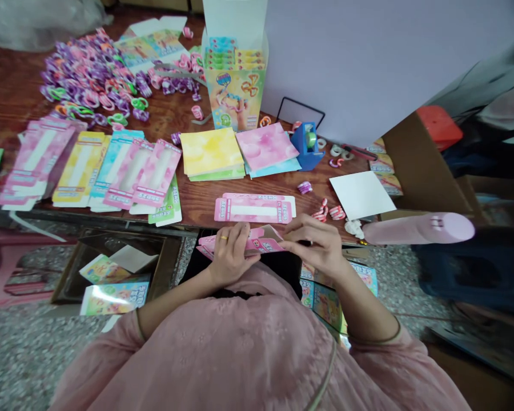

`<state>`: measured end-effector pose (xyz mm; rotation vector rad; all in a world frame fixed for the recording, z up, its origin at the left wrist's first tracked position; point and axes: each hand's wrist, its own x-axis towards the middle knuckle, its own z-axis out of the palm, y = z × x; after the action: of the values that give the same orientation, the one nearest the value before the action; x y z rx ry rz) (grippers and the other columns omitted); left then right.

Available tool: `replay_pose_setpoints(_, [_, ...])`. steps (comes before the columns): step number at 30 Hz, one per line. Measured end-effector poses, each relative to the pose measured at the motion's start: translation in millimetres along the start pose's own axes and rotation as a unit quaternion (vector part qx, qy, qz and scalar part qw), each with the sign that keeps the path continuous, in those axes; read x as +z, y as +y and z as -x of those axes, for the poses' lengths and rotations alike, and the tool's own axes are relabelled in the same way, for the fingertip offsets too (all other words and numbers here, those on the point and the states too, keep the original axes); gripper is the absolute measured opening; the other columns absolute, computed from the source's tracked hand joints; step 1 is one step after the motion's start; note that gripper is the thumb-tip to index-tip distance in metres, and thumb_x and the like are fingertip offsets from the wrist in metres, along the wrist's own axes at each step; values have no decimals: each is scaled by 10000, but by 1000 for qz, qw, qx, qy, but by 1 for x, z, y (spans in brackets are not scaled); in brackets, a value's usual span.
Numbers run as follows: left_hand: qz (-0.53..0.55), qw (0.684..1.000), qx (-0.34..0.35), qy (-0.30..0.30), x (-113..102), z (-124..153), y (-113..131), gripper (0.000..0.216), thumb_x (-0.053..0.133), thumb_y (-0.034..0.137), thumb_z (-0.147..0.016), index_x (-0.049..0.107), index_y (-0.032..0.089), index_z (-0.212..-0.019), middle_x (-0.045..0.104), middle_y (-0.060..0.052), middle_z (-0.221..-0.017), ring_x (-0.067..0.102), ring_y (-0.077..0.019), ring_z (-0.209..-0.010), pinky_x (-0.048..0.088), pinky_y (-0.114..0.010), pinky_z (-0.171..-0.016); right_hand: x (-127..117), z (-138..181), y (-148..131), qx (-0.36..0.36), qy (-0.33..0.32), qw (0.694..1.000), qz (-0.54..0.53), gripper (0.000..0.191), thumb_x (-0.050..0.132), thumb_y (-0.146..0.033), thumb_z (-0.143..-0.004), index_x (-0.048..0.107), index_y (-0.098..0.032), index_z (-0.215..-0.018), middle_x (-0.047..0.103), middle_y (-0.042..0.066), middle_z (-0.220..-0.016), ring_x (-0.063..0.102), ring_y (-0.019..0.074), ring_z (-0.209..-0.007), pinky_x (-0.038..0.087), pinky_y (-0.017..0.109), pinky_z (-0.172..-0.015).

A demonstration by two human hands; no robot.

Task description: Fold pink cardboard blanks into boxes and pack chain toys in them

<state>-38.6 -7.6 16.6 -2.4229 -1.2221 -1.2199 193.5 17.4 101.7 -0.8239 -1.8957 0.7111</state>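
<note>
A pink cardboard box [263,245] is held level in front of my body, just off the table's near edge, with its right end open. My left hand [232,254] wraps over its left part; a ring shows on one finger. At the open end, the fingers of my right hand [317,242] pinch the flap edge. Flat on the table beyond my hands lie pink windowed boxes [255,210], one overlapping another. Striped red-and-white bands [321,212] rest just past my right hand.
Flattened boxes in pink, yellow [79,168] and blue line the table's left front. Behind them heaps a pile of coloured bands [89,74]. A display box [233,91], colored cards [212,151], a blue tape dispenser [308,145] and a pink bottle [417,228] also stand or lie there.
</note>
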Motion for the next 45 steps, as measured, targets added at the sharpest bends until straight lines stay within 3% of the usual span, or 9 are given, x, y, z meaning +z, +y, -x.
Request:
replay_pose_setpoints(5, [29, 999, 0, -19, 3, 3, 1, 875, 711, 415, -919, 268, 131, -1618, 709, -219, -1248, 705, -349, -1032, 527, -479, -923, -5, -6, 8, 255, -82, 940, -211, 385, 929, -452, -714, 667, -182, -802, 660, 3, -790, 602, 127, -692, 498, 252, -623])
replay_pose_setpoints(9, [51, 998, -6, -34, 5, 7, 1, 861, 724, 402, -904, 289, 161, -1607, 704, -209, -1266, 706, -345, -1031, 533, -485, -921, 2, -5, 18, 342, -113, 885, -296, 508, 972, -464, -622, 625, -180, -860, 672, -9, -809, 592, 112, -696, 486, 232, -633])
replay_pose_setpoints(15, [63, 996, -30, -47, 6, 11, 2, 854, 753, 421, -873, 333, 165, -1571, 699, -197, -1252, 701, -351, -1048, 546, -502, -927, 18, -2, 17, 297, -98, 924, -222, 416, 856, -537, -769, 673, -181, -881, 677, 7, -794, 587, 124, -673, 479, 248, -624])
replay_pose_setpoints(21, [94, 993, -43, -50, 9, 12, 3, 894, 792, 350, -799, 349, 168, -1554, 693, -171, -1247, 697, -343, -1064, 568, -489, -922, 18, -8, 10, 161, -97, 982, -21, 155, 668, -319, -943, 713, -177, -902, 695, 15, -802, 570, 115, -682, 429, 233, -624])
replay_pose_setpoints(26, [163, 975, -113, -100, 6, 4, 5, 924, 821, 272, -673, 414, 237, -1502, 688, -114, -1278, 698, -318, -1098, 580, -461, -948, 19, -17, 15, 181, -142, 973, -35, 154, 658, -323, -925, 681, -175, -887, 682, 5, -768, 569, 112, -652, 434, 227, -596])
replay_pose_setpoints(33, [282, 935, -190, -102, 5, -10, -6, 957, 846, 252, -626, 371, 286, -1456, 677, -73, -1267, 720, -261, -1067, 593, -401, -920, 12, -30, 10, 303, -219, 906, -197, 291, 684, -392, -926, 674, -201, -1145, 669, -37, -717, 559, 90, -482, 459, 207, -429])
replay_pose_setpoints(38, [303, 922, -210, -118, 8, -11, -11, 989, 883, 301, -636, 331, 272, -1456, 615, -106, -1328, 690, -278, -1139, 581, -439, -965, 24, -37, 11, 289, -170, 929, -159, 295, 714, -452, -909, 697, -182, -1028, 632, -45, -660, 505, 76, -456, 389, 205, -404])
replay_pose_setpoints(42, [347, 905, -214, -119, 12, -18, -21, 977, 897, 357, -654, 343, 234, -1449, 574, -138, -1364, 640, -301, -1235, 550, -458, -1032, 31, -43, 14, 283, -130, 938, -152, 432, 690, -501, -933, 606, -207, -1239, 512, -110, -551, 453, 89, -396, 360, 220, -398])
replay_pose_setpoints(45, [401, 876, -231, -137, 16, -24, -33, 948, 888, 412, -671, 354, 233, -1433, 559, -141, -1375, 617, -301, -1264, 534, -461, -1056, 28, -43, 14, 212, -95, 966, -113, 331, 628, -526, -978, 657, -207, -1058, 575, -58, -628, 523, 104, -509, 410, 236, -491])
